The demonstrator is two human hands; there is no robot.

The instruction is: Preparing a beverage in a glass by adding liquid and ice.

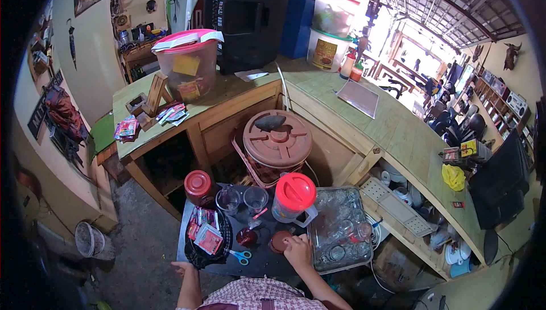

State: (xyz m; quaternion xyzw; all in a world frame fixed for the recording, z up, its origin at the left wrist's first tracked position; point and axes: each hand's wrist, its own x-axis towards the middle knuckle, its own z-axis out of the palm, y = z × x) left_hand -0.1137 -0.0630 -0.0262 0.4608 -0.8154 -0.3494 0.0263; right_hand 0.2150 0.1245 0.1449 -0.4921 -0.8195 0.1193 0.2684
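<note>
Head view: the right grip (pixel 299 251) pinches a brown disc (pixel 277 242); the left grip (pixel 185 267), I cannot tell. Printed sachets (pixel 209 240) lie near scissors (pixel 243 258) on the desk (pixel 264 265).

Round reddish-brown lid-like piece (pixel 277 242), face up on dark tabletop (pixel 266 264), right hand (pixel 297 251) at its edge.

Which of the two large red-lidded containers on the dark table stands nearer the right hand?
The pitcher beside the tray; the jar stands farther left, away from the right hand.
</note>
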